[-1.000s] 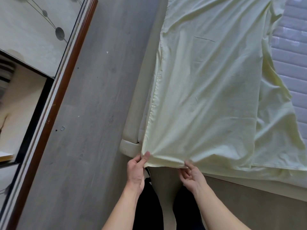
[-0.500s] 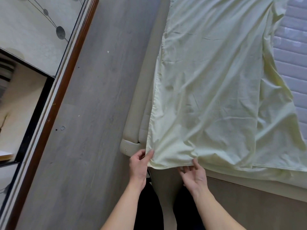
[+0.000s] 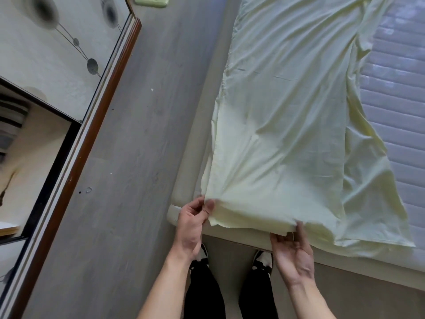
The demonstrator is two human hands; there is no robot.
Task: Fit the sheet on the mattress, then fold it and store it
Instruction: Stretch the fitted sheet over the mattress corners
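A pale yellow sheet [image 3: 285, 116] lies folded lengthwise in a long strip along the left side of the mattress [image 3: 397, 93], whose quilted white top shows bare on the right. My left hand [image 3: 192, 223] pinches the sheet's near left corner between thumb and fingers at the bed's corner. My right hand [image 3: 292, 252], palm up, holds the near edge of the sheet further right, with the thumb on top of the cloth and the fingers under it. The near edge is lifted slightly off the mattress.
The cream bed frame [image 3: 195, 143] runs along the sheet's left side. Grey wood floor [image 3: 138, 134] lies between the bed and a wardrobe [image 3: 46, 65] with a brown-edged door and an open compartment at left. My legs and shoes [image 3: 262, 261] stand at the bed's foot.
Both hands have shifted slightly to the right along the near edge and spread apart. The sheet has drawn rightward off the bed's left rim and its wrinkles have changed.
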